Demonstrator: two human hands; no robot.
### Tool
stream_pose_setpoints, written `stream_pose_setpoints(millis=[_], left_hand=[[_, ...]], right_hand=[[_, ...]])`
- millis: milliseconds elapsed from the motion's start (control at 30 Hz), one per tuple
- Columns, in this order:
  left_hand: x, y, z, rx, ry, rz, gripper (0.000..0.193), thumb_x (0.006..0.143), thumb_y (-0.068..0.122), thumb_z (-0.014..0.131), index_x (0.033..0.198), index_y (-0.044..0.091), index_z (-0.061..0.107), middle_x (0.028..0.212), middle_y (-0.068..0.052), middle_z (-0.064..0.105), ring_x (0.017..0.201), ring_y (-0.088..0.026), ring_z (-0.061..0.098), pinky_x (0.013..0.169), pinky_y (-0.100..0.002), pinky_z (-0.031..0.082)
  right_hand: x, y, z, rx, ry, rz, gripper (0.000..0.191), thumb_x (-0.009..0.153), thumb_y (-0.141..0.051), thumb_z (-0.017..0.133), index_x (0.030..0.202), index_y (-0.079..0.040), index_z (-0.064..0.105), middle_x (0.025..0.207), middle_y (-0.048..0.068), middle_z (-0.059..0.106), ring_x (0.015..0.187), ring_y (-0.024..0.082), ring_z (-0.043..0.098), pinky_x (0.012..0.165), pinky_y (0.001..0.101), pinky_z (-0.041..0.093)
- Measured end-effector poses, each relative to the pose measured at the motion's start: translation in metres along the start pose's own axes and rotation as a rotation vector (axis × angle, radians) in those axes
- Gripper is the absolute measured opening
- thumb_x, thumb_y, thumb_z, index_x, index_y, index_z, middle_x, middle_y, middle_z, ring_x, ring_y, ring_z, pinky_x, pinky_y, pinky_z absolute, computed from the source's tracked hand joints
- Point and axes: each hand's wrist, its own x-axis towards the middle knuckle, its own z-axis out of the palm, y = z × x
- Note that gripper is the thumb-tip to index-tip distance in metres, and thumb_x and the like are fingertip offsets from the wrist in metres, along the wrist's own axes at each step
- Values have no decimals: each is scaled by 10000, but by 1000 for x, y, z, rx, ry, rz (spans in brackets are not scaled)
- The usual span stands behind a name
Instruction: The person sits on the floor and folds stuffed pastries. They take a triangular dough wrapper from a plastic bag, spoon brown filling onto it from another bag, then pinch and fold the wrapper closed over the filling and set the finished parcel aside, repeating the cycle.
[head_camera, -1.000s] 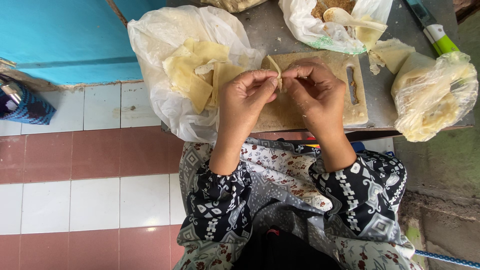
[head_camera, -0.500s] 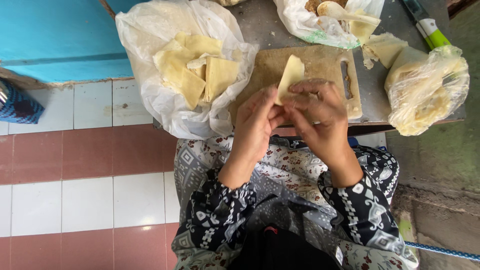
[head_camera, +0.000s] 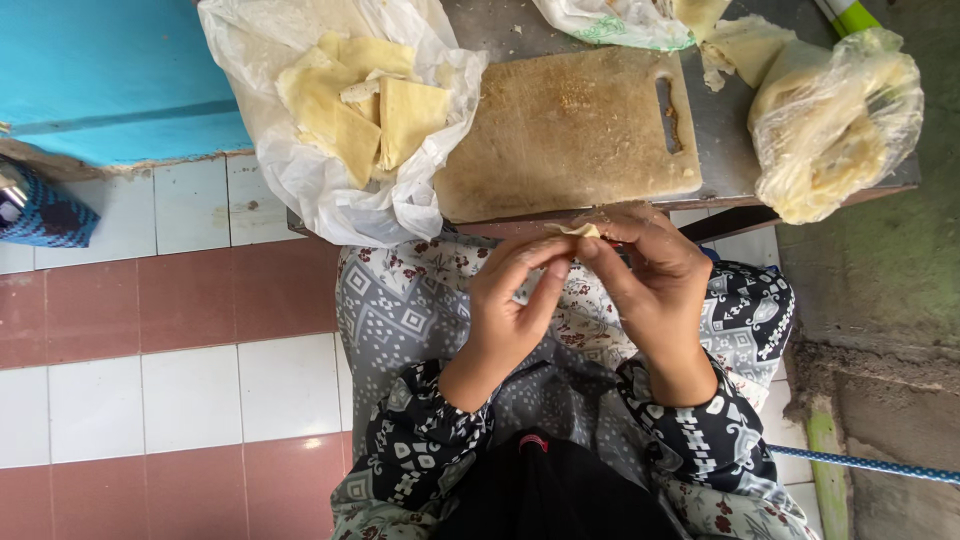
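- The left hand (head_camera: 515, 305) and the right hand (head_camera: 655, 285) meet over the person's lap, just below the near edge of the cutting board (head_camera: 570, 130).
- Both hands pinch one small pale piece of pastry wrapper (head_camera: 575, 230) between thumb and fingertips; the fingertips of the two hands touch around it, and only its top edge shows.
- The wrapper piece sits off the cutting board, just past its near edge, held in the air above the patterned skirt (head_camera: 400, 310).
- The cutting board is wooden, worn and stained, with a slot handle at its right end; crumbs dot its surface.
- Left of the cutting board, touching its edge, an open white plastic bag (head_camera: 300, 180) holds a loose stack of yellow square wrapper sheets (head_camera: 360, 100).
- Right of the cutting board a clear plastic bag (head_camera: 835, 120) is bunched up around more yellowish sheets, at the corner of the grey table (head_camera: 725, 130).
- Beyond the cutting board's far edge lies another white bag (head_camera: 610, 20), partly out of view.
- A green-and-white stick (head_camera: 848, 15) shows near the far right of the cutting board.
- Far left of the cutting board are the red and white floor tiles (head_camera: 150, 330) and a turquoise wall (head_camera: 110, 70).
- The sleeves (head_camera: 425, 440) are dark with a white pattern.
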Motion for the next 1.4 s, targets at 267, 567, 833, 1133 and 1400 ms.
stream_pose_setpoints(millis=[267, 567, 833, 1133, 1400], left_hand=[[-18, 47, -2, -85, 10, -33, 311, 957, 81, 755, 1219, -5, 611, 1191, -97, 615, 1100, -181, 633, 955, -308, 551], [-75, 74, -2, -295, -158, -304, 140, 966, 20, 759, 1081, -16, 688, 1061, -57, 661, 905, -94, 695, 758, -230, 599], [-76, 96, 0, 147, -157, 158, 180, 958, 14, 769, 1127, 15, 705, 1048, -85, 708, 979, -154, 698, 806, -274, 594], [-98, 78, 5, -599, -456, -592, 316, 1043, 160, 629, 1311, -4, 595, 1167, -105, 730, 1106, -150, 715, 1008, -302, 567], [-106, 73, -1, -709, -252, -527, 241, 1050, 91, 664, 1233, -48, 587, 1162, -120, 715, 1083, -150, 705, 975, -328, 584]], right_hand=[[-42, -14, -29, 628, -116, 253, 221, 1048, 31, 588, 1246, 78, 672, 1218, 167, 703, 1135, 222, 685, 1021, 366, 550], [-99, -31, -70, 781, -126, 411, 286, 1047, 11, 564, 1307, 104, 639, 1128, 176, 738, 1028, 237, 722, 935, 385, 585], [-130, -28, -89, 573, -145, 339, 174, 973, 102, 673, 1146, 111, 672, 1061, 212, 734, 915, 257, 740, 827, 390, 623], [-134, -36, -80, 720, -170, 225, 155, 981, 133, 647, 1111, 49, 643, 1130, 193, 705, 1027, 265, 721, 929, 396, 614], [-149, -30, -82, 519, -198, 403, 312, 873, 128, 652, 1178, 70, 634, 1112, 160, 709, 1037, 208, 703, 926, 327, 549]])
